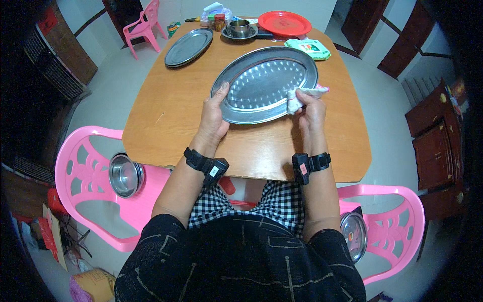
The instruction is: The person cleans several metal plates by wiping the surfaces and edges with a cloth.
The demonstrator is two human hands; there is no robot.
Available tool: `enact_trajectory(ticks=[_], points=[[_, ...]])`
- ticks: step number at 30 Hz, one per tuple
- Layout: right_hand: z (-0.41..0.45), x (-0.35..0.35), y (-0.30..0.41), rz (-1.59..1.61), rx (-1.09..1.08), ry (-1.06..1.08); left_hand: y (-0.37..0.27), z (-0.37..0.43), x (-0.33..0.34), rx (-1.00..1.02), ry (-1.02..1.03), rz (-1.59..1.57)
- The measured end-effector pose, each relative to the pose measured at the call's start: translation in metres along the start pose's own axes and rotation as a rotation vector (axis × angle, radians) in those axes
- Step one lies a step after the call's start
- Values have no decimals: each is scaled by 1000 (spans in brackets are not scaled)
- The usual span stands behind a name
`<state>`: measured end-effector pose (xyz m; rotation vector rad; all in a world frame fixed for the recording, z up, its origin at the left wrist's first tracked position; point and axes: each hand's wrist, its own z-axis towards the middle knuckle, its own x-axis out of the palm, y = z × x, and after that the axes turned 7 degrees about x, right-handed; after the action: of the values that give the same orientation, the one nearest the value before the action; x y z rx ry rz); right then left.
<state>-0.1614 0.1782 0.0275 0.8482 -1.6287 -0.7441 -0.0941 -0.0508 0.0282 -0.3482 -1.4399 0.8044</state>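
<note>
An oval stainless-steel platter (pixel 264 85) is held tilted above the wooden table (pixel 166 124), its inner face turned towards me. My left hand (pixel 216 113) grips its left rim, the thumb lying on the inner side. At the lower right rim my right hand (pixel 312 109) pinches a white cloth with pink edging (pixel 296 100), which is folded against the metal. The fingers behind the platter are hidden. Further back on the left lie more oval steel platters (pixel 188 47), seemingly stacked.
At the table's far end are a red round tray (pixel 285 23), a steel cup (pixel 239 27) on a dish, jars (pixel 219 22) and a green wipes packet (pixel 310 49). Pink chairs flank me; steel bowls (pixel 124 175) rest on the left one, a round steel lid (pixel 353 236) on the right.
</note>
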Motion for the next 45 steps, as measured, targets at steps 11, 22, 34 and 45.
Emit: enact_trajectory(ticks=[11, 22, 34, 45], points=[[-1, 0, 1, -74, -72, -67, -4, 1, 2, 24, 114, -99], [3, -1, 16, -47, -286, -215, 0, 5, -5, 17, 32, -70], [-29, 53, 17, -1391, -1272, -270, -2, 0, 4, 3, 119, -236], [-76, 104, -52, -1445, -1244, 344, 0, 2, 4, -27, -20, -278]])
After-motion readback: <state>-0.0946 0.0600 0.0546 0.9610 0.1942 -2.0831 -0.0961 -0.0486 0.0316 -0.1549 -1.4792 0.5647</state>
